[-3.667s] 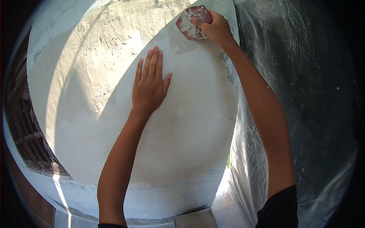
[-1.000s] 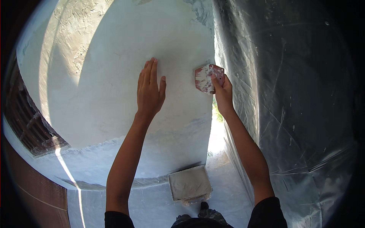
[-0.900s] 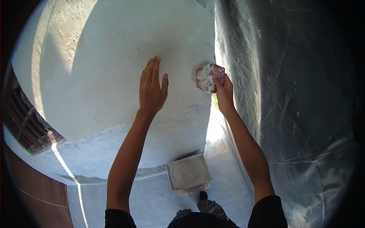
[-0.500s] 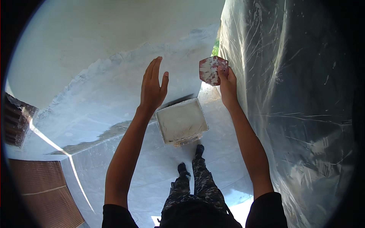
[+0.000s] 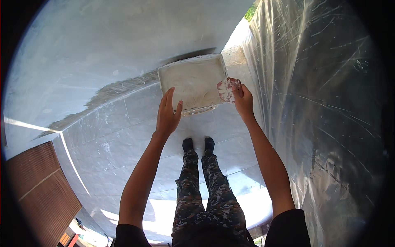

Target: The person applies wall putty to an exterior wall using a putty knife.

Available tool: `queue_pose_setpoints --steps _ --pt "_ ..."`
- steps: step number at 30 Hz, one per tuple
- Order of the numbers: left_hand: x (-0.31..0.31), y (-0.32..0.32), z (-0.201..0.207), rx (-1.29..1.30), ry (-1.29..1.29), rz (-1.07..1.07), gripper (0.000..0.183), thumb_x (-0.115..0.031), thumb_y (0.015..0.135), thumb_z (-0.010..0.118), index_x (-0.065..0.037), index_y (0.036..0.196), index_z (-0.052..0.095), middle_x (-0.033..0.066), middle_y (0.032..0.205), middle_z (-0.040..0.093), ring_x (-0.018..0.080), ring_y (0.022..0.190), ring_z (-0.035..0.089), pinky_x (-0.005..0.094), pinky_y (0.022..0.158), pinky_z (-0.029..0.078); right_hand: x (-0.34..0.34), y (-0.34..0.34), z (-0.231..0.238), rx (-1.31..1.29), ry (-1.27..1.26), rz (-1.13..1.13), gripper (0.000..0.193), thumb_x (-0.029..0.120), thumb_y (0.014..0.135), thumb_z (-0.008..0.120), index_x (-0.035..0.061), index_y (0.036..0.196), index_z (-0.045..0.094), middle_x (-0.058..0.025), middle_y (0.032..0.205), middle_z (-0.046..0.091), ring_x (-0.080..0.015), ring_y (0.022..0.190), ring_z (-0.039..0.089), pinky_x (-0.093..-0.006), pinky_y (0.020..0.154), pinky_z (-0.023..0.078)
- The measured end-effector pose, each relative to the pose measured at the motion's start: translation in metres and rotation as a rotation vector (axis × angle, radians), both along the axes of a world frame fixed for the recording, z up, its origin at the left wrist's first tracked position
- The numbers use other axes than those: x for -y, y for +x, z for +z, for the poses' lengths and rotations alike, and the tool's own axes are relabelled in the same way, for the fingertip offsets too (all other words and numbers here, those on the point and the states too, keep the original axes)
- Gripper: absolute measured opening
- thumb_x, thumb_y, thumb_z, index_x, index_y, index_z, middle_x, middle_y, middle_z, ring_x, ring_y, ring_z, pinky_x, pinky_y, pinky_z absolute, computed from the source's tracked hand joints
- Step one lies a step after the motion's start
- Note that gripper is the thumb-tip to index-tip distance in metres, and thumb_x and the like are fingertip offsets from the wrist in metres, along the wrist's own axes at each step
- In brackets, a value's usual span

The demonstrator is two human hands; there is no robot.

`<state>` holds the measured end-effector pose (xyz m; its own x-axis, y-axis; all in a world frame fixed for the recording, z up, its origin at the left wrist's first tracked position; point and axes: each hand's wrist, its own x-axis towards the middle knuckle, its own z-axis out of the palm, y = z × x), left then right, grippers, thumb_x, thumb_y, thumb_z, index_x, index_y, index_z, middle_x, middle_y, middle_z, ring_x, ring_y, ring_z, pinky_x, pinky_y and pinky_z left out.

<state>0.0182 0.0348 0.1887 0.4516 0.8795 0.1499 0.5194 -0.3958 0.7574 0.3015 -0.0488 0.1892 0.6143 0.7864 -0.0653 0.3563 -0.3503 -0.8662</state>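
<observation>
My right hand [image 5: 245, 103] grips a flat, dark red putty scraper [image 5: 226, 90] by its right side, with the thumb on its face. The scraper has cut-off corners and is streaked with whitish putty. In the picture it overlaps the right edge of a rectangular tub [image 5: 200, 110]; I cannot tell whether they touch. Pale beige putty [image 5: 193, 78] fills the tub, its surface fairly smooth with a few marks. My left hand [image 5: 168, 111] holds nothing, its fingers stretched out and thumb apart, in front of the tub's near left corner.
The tub stands beside a pale plastered wall [image 5: 90, 53] with a rough grey strip along its foot. Clear plastic sheeting [image 5: 284, 61], splashed white, hangs on the right. My feet are on a grey tiled floor [image 5: 119, 136]. A brown ribbed panel [image 5: 43, 185] is at the lower left.
The tub now appears higher and larger, nearer my hands. My right hand has come down with the scraper to the tub's right edge. My feet now stand side by side.
</observation>
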Motion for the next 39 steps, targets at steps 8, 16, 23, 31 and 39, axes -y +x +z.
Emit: queue_pose_setpoints --steps 8,16,23,31,39 --pt "0.049 0.001 -0.086 -0.034 -0.182 0.026 0.062 -0.018 0.096 0.065 0.001 0.149 0.038 0.0254 0.147 0.045 0.0414 0.137 0.044 0.0460 0.113 0.038 -0.008 0.017 -0.066 0.344 -0.015 0.274 0.012 0.012 0.094 0.065 0.0001 0.096 0.062 -0.0199 0.081 0.067 -0.0394 0.075 0.064 -0.0439 0.070 0.050" --pt "0.042 -0.001 -0.150 -0.125 -0.106 0.132 0.083 -0.026 0.091 0.072 0.004 0.153 0.025 0.0272 0.155 0.033 0.0428 0.145 0.030 0.0482 0.119 0.028 -0.036 0.026 -0.111 0.529 -0.015 0.557 0.011 0.012 0.093 0.066 0.0031 0.100 0.065 -0.0157 0.086 0.069 -0.0363 0.084 0.062 -0.0471 0.079 0.048" --pt "0.033 -0.008 -0.171 -0.229 -0.029 0.209 0.104 -0.034 0.086 0.080 0.002 0.157 0.013 0.0264 0.161 0.021 0.0422 0.148 0.026 0.0494 0.119 0.028 -0.037 0.027 -0.114 0.511 -0.062 0.685 0.012 0.010 0.092 0.067 0.0036 0.102 0.066 -0.0163 0.082 0.063 -0.0343 0.080 0.058 -0.0451 0.080 0.046" --pt "0.031 -0.012 -0.177 -0.191 -0.102 0.214 0.108 -0.031 0.084 0.082 0.002 0.157 0.010 0.0269 0.162 0.018 0.0423 0.149 0.025 0.0492 0.119 0.030 -0.036 0.021 -0.109 0.454 -0.188 0.743 0.009 0.013 0.093 0.066 0.0055 0.099 0.067 -0.0138 0.080 0.064 -0.0311 0.085 0.058 -0.0452 0.088 0.044" --pt "0.030 -0.012 -0.179 -0.162 -0.117 0.195 0.108 -0.030 0.084 0.082 0.000 0.158 0.009 0.0264 0.162 0.017 0.0422 0.149 0.024 0.0490 0.119 0.031 -0.040 0.027 -0.110 0.379 -0.241 0.775 0.013 0.010 0.093 0.066 0.0051 0.105 0.067 -0.0178 0.086 0.061 -0.0369 0.087 0.057 -0.0474 0.086 0.045"
